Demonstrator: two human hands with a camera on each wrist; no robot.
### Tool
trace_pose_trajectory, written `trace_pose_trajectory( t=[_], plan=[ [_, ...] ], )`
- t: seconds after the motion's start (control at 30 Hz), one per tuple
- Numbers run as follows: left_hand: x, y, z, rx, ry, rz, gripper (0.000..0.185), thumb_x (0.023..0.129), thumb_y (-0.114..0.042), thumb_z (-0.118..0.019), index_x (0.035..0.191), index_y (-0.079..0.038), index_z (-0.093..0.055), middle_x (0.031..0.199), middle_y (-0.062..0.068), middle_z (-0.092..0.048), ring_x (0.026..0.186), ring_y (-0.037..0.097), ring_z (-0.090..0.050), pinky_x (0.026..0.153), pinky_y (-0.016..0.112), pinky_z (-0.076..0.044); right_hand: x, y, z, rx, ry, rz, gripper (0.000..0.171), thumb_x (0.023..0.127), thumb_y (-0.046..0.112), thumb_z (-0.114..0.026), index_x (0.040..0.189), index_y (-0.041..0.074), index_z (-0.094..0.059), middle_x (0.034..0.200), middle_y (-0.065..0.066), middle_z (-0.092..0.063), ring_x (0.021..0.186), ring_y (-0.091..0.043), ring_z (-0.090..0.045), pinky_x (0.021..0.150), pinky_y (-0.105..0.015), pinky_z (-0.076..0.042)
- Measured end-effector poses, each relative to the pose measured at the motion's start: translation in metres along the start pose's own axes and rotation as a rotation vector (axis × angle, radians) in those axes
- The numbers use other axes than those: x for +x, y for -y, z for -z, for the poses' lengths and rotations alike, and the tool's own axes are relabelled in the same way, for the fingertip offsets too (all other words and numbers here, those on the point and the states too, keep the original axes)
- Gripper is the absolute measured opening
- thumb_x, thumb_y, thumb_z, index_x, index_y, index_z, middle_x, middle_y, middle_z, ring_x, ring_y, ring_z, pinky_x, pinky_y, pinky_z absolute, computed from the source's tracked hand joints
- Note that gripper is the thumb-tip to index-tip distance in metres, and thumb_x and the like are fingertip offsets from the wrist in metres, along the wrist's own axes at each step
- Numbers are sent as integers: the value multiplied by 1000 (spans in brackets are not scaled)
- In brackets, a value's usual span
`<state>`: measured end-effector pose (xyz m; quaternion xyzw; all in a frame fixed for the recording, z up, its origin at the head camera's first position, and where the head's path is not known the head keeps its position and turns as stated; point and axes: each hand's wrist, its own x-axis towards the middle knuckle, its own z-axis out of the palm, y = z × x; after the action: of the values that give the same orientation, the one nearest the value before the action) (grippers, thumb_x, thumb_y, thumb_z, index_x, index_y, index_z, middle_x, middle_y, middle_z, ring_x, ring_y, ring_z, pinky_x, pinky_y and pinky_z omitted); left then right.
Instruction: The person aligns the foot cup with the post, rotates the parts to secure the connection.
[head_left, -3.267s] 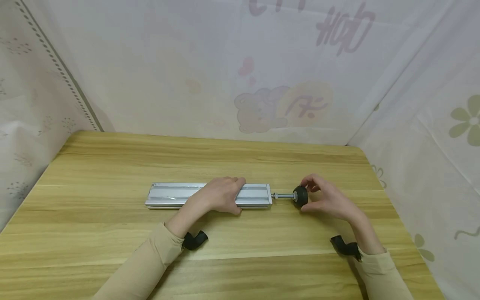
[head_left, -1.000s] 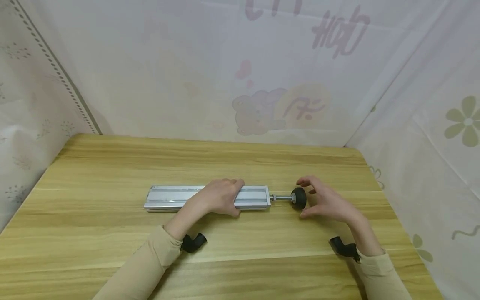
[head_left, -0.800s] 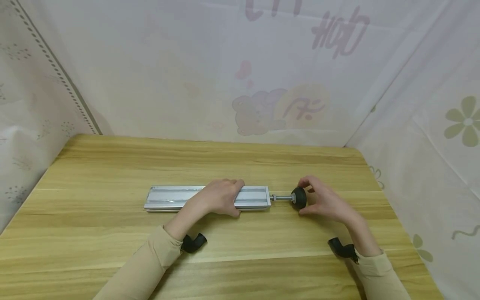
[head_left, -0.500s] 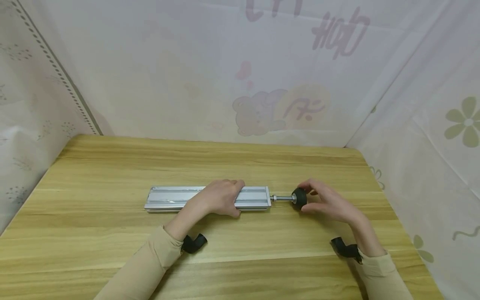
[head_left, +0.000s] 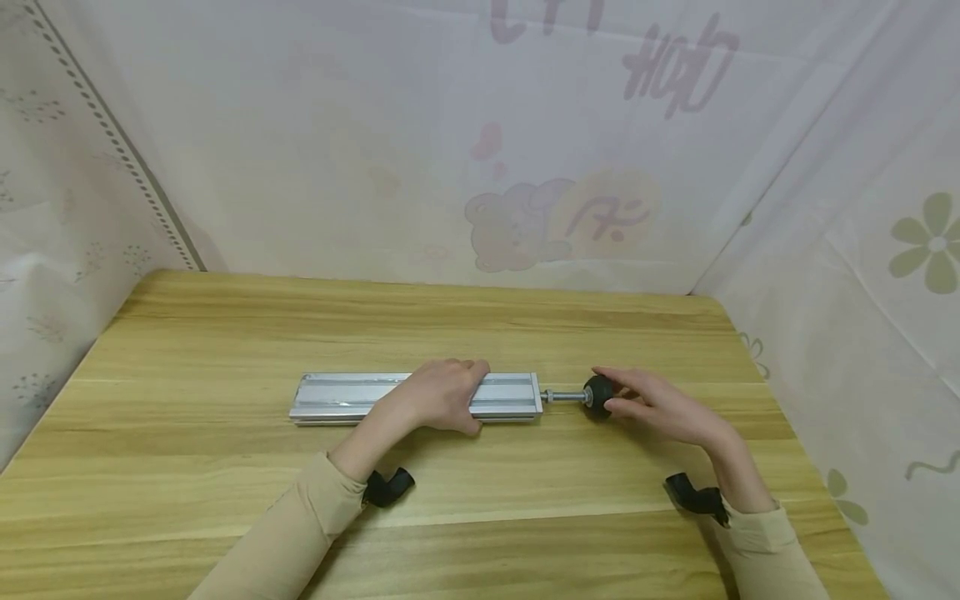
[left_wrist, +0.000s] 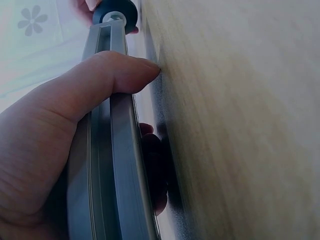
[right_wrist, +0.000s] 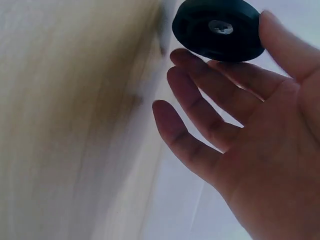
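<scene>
My left hand (head_left: pixel 438 395) grips a silver aluminium profile (head_left: pixel 512 389) near its right end, lying lengthwise across the wooden table. In the left wrist view the thumb crosses the profile's slotted side, and fingertips show beyond its lower edge. From the profile's end cap a threaded rod (head_left: pixel 567 397) with a nut sticks out to the right, ending in a round black levelling foot (head_left: pixel 597 397). My right hand (head_left: pixel 667 410) pinches this foot by its rim between thumb and fingers. The right wrist view shows the foot's underside (right_wrist: pixel 200 32), its metal centre facing the palm; the other fingers are loosely bent.
The wooden tabletop (head_left: pixel 480 333) ends at a pale printed cloth (head_left: pixel 337 167) at the back and sides. Black curved wrist mounts (head_left: pixel 388 487) stick out from both sleeves, close over the table.
The right hand's fingers, spread off the foot a second ago, have closed on its rim again, and that hand has turned slightly. The left hand and profile stay in place.
</scene>
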<state>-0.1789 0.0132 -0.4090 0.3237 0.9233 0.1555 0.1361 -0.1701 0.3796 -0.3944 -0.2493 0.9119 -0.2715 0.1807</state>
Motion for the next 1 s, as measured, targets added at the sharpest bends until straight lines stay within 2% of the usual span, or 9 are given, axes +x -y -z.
trace_pose_trajectory(
  t=[0.13, 0.23, 0.33, 0.43, 0.7, 0.8, 1.0],
  plan=[
    [0, 0, 0, 2, 0, -2, 60, 73, -35, -83, 119, -9, -55, 100, 2, -67, 89, 21, -62, 82, 43, -54, 2, 4, -1, 22, -50, 16, 78, 91, 33, -78, 155, 7, -41, 148, -15, -57, 125, -29, -62, 101, -49, -52],
    [0, 0, 1, 2, -1, -1, 61, 73, -34, -84, 120, -9, -55, 101, 3, -68, 89, 21, -62, 83, 43, -54, 6, 7, -3, 13, -104, 42, 84, 80, 28, -89, 148, 7, -44, 144, -14, -58, 127, -30, -58, 104, -53, -49],
    [0, 1, 1, 4, -4, 1, 62, 73, -34, -83, 122, -8, -55, 102, 3, -68, 90, 21, -63, 83, 43, -54, 10, 9, -6, -23, -141, 54, 83, 72, 22, -94, 139, 7, -47, 136, -13, -59, 124, -31, -59, 102, -54, -50],
    [0, 2, 1, 4, -5, 3, 64, 73, -34, -83, 123, -8, -55, 103, 4, -69, 91, 22, -64, 84, 43, -54, 13, 10, -8, -48, -160, 57, 78, 70, 17, -95, 132, 7, -50, 129, -11, -60, 120, -31, -60, 100, -54, -51],
    [1, 1, 0, 2, -3, 4, 65, 73, -35, -83, 125, -8, -55, 105, 4, -69, 92, 22, -64, 83, 43, -54, 13, 9, -9, -55, -170, 40, 65, 74, 18, -93, 126, 9, -55, 124, -9, -64, 117, -29, -61, 99, -52, -52],
    [1, 1, 0, 1, -3, 4, 64, 73, -35, -83, 124, -8, -55, 105, 3, -69, 91, 22, -63, 82, 42, -54, 8, 8, -7, -23, -154, 33, 57, 82, 21, -87, 128, 11, -57, 124, -7, -66, 114, -26, -63, 96, -49, -53],
    [0, 1, -1, -8, 1, 1, 63, 73, -34, -83, 123, -8, -55, 103, 3, -68, 88, 20, -61, 82, 42, -53, 3, 4, -4, 70, -42, 13, 48, 101, 27, -65, 143, 6, -52, 121, -6, -68, 107, -19, -66, 85, -30, -56]
  ],
)
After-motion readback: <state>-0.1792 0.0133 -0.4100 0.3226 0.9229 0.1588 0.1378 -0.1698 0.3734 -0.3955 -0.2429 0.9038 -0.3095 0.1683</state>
